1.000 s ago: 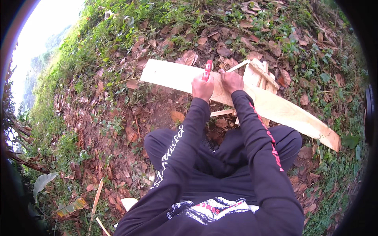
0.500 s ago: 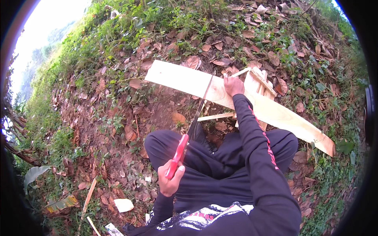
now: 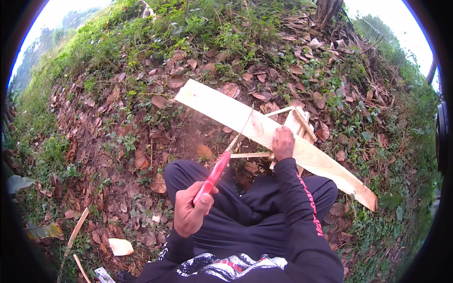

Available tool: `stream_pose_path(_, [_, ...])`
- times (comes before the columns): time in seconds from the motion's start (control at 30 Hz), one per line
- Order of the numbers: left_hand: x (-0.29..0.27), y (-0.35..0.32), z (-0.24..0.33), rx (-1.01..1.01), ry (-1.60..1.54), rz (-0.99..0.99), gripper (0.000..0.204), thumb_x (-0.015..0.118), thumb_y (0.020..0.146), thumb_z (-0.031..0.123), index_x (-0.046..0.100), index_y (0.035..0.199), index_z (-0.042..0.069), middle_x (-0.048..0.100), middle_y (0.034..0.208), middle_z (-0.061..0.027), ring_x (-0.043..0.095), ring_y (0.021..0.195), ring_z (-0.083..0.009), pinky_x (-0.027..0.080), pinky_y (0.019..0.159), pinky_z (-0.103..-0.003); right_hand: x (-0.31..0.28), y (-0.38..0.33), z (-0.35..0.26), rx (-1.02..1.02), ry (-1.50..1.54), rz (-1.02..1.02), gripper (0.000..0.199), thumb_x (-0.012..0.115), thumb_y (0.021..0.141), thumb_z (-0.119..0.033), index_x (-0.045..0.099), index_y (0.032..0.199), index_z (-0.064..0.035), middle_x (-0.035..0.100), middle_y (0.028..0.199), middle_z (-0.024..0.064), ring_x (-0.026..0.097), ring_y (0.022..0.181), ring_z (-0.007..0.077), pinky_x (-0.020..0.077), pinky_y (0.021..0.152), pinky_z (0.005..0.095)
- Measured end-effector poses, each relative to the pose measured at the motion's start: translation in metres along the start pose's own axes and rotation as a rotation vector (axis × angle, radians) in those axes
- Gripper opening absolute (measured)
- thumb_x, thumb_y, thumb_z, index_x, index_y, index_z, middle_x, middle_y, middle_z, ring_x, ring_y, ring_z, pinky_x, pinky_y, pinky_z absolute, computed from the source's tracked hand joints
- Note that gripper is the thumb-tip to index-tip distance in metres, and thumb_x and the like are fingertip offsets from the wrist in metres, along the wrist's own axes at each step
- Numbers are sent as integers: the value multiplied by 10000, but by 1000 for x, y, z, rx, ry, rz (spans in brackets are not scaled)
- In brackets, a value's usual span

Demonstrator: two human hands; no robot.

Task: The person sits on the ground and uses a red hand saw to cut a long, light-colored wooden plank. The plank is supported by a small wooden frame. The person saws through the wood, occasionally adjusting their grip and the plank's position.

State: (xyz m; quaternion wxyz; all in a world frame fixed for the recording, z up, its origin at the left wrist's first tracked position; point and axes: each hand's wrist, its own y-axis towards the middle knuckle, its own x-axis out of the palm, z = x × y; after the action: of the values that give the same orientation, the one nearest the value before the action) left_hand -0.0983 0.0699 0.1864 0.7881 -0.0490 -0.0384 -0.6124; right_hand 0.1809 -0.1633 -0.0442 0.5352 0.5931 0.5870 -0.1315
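Note:
My left hand (image 3: pixel 191 207) is wrapped round the red handle of a hand saw (image 3: pixel 218 169). Its thin blade slants away from me and lies across a long pale wooden plank (image 3: pixel 212 104), left of my right hand. My right hand (image 3: pixel 283 143) bears on the plank with its fingers together, palm down, near the far edge; its fingertips are partly hard to make out. The plank runs from upper left to lower right over a small frame of wooden slats (image 3: pixel 303 123), largely hidden beneath it.
Crossed legs in dark trousers (image 3: pixel 255 212) lie just in front of the plank. Brown dry leaves (image 3: pixel 158 183) and green plants cover the slope. An offcut (image 3: pixel 121 246) and thin wood strips (image 3: pixel 78 228) lie at the lower left. A tree trunk (image 3: pixel 327 13) stands far off.
My left hand and the saw have moved forward, the blade now at a flatter slant. My right hand has shifted nearer on the plank, whose right end appears lower and further left. The view has tilted up.

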Motion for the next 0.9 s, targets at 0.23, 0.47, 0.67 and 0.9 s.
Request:
stream_pose_path(0.23, [-40,15,-21,-225,-96,-255,247,658,839,147,622,988,-47,583,679,-9,550,616,-54,430,580,-198,-30,-37,13,90,207,-31,299,588,838,-89,631,1123,-6,589,1234,221,528,1204,390,403,1045,445])
stream_pose_path(0.47, [-109,13,-114,-43,-568,-164,559,779,730,344,587,945,-134,526,534,-52,466,421,-90,365,417,-209,-178,0,-176,49,1400,-127,434,530,877,-158,518,1233,91,617,1197,215,597,1136,278,446,986,388])
stream_pose_path(0.67, [-72,9,-80,-74,-289,-424,758,813,700,453,578,1108,-140,607,624,-73,547,523,-95,427,523,-210,-253,3,-275,-633,2240,-274,563,521,909,-452,559,1193,33,615,1035,222,604,990,362,432,917,533])
stream_pose_path(0.9, [-21,9,-67,-152,-293,-525,700,714,824,525,602,1080,-116,638,656,-108,577,519,-120,442,501,-225,-253,-3,-330,-796,2373,315,653,404,1000,-411,618,1123,193,671,1020,315,575,1031,444,527,859,454])
